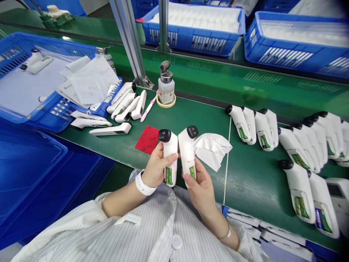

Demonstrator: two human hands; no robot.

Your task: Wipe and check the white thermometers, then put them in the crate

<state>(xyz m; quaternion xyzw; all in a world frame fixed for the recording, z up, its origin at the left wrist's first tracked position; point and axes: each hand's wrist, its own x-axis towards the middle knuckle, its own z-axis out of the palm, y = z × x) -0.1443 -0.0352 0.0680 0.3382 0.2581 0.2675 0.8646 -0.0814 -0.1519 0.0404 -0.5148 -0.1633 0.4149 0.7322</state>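
My left hand (156,168) is closed around a white infrared thermometer (170,149) with a black head, its battery bay uncovered and green batteries showing. In my right hand (200,183) is a second infrared thermometer (185,147), also with green batteries in view, its head tilted right. The two devices are side by side, heads up, just above the bench edge. Behind the left one lies a red cloth square (147,140). A crumpled white cloth (214,147) rests to the right of the second one.
Several thermometers (125,107) lie at left beside a blue basket (58,120) with papers. A dispenser bottle (166,89) and pink-white brush (149,106) stand and lie mid-bench. More thermometers (297,193) line the right. Blue crates (196,42) sit behind; a metal post (129,40) rises there.
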